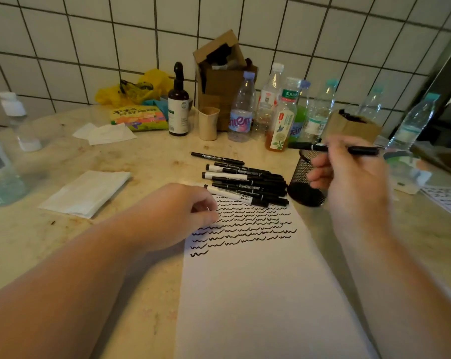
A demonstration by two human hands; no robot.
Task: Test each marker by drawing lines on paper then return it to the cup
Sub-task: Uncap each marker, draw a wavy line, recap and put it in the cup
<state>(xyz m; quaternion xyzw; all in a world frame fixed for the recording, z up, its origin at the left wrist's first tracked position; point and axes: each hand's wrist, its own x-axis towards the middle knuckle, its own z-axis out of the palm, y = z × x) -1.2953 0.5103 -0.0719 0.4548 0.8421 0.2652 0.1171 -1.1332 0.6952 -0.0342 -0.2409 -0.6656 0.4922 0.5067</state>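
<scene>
The right hand (348, 174) has its grip pinched on a marker (333, 148), held level above the mesh cup (306, 185) at centre right. The left hand (190, 208), fingers curled, rests on the paper (258, 294). Lying level, the marker could catch the cup's rim and tip it onto the bench (141, 161).

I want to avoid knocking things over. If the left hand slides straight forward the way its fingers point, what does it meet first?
Most likely the pile of markers lying at the paper's top edge; the left hand rests just short of it.
</scene>
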